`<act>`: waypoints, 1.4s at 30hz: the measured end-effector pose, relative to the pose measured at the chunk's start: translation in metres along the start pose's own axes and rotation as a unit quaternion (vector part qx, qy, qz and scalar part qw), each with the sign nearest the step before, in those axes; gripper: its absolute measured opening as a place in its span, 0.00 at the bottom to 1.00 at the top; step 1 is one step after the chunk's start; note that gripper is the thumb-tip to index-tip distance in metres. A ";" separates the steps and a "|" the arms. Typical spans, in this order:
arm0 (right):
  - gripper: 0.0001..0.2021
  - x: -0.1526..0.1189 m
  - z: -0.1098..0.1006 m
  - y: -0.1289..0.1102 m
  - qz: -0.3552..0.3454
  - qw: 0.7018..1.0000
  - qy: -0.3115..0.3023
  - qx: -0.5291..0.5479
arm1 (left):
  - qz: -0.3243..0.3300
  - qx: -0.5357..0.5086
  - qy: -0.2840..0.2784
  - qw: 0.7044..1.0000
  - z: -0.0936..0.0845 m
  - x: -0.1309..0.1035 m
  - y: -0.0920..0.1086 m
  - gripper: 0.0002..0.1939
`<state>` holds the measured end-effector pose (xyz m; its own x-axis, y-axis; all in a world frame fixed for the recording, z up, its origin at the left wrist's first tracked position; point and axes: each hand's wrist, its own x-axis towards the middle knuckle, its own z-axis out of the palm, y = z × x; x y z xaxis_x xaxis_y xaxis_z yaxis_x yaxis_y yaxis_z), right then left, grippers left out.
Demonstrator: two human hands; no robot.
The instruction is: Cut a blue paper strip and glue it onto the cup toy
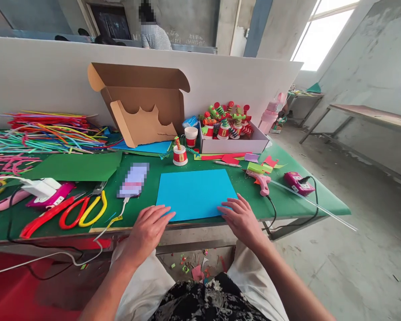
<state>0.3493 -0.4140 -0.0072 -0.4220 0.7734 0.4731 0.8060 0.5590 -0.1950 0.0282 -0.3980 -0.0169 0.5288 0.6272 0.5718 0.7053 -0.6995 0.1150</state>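
Observation:
A bright blue sheet of paper (195, 192) lies flat near the table's front edge. My left hand (153, 225) rests at its near left corner, fingers stretched out and holding nothing. On the near right corner lies my right hand (242, 219), also with its fingers extended and slightly spread. Just behind the sheet stands a small red and white paper-cup figure (180, 156) with coiled green arms. To the right is a pink glue gun (262, 182). Left of the sheet are a phone (132, 180) with a cable and red-and-yellow-handled scissors (99, 209).
At the back, an open cardboard box (143, 100) stands beside a paper cup (191, 136) and a white box (235, 146) of cup figures. Pipe cleaners (50, 133) pile up at the left near dark green paper (73, 167). A purple power socket (299, 183) sits right.

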 end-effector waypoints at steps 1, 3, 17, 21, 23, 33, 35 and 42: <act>0.14 0.004 0.002 -0.005 -0.017 1.000 -0.003 -0.004 | 0.009 -0.001 0.000 1.000 0.002 0.002 0.005 0.16; 0.14 0.011 0.006 -0.014 -0.042 0.999 -0.005 -0.009 | 0.018 -0.002 0.006 1.000 0.007 0.006 0.013 0.14; 0.11 0.026 0.020 -0.029 -0.052 0.998 -0.019 0.021 | -0.020 -0.044 -0.061 0.997 0.003 0.001 0.013 0.17; 0.11 0.024 0.018 -0.025 -0.051 0.998 -0.016 0.016 | -0.013 -0.010 -0.099 0.995 -0.002 -0.003 0.003 0.17; 0.11 0.023 0.017 -0.024 -0.048 0.999 -0.015 0.013 | -0.008 0.013 -0.118 0.993 -0.004 -0.004 -0.001 0.17; 0.11 0.021 0.017 -0.023 -0.032 0.999 -0.040 0.018 | -0.026 -0.009 -0.127 0.991 -0.011 -0.006 -0.008 0.19; 0.11 0.021 0.017 -0.023 -0.032 0.999 -0.040 0.019 | -0.039 -0.019 -0.123 0.991 -0.014 -0.007 -0.012 0.19; 0.11 0.021 0.017 -0.022 -0.029 0.998 -0.045 0.024 | -0.065 -0.029 -0.140 0.988 -0.021 -0.007 -0.022 0.20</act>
<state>0.3156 -0.4052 -0.0074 -0.5046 0.7614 0.4069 0.7592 0.6158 -0.2108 -0.0016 -0.3943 -0.0063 0.5507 0.7776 0.3035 0.7523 -0.6199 0.2232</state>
